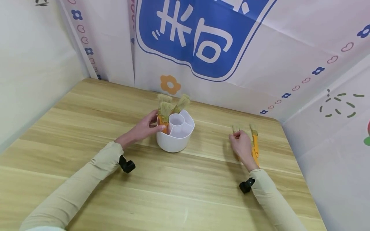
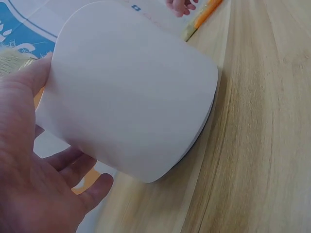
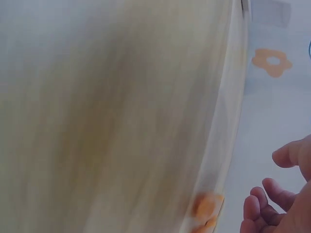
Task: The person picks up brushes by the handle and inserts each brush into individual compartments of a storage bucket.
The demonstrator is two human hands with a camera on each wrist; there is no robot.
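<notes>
A white divided organizer (image 1: 173, 144) stands on the table, with a round tube in its middle. Several bristle brushes (image 1: 165, 110) with orange handles lean upright in it. My left hand (image 1: 145, 126) holds the organizer by its left side; in the left wrist view the thumb is at the rim and the fingers lie along the wall. My right hand (image 1: 242, 146) hovers over a brush (image 1: 236, 127) lying on the table, partly hidden beneath it. Thumb and fingers stand apart in the right wrist view, with nothing between them. Another brush (image 1: 255, 141) lies just right of that hand.
The wooden table (image 1: 185, 189) ends at a printed white backdrop (image 1: 115, 48) behind and at both sides. A small black camera is strapped to each wrist.
</notes>
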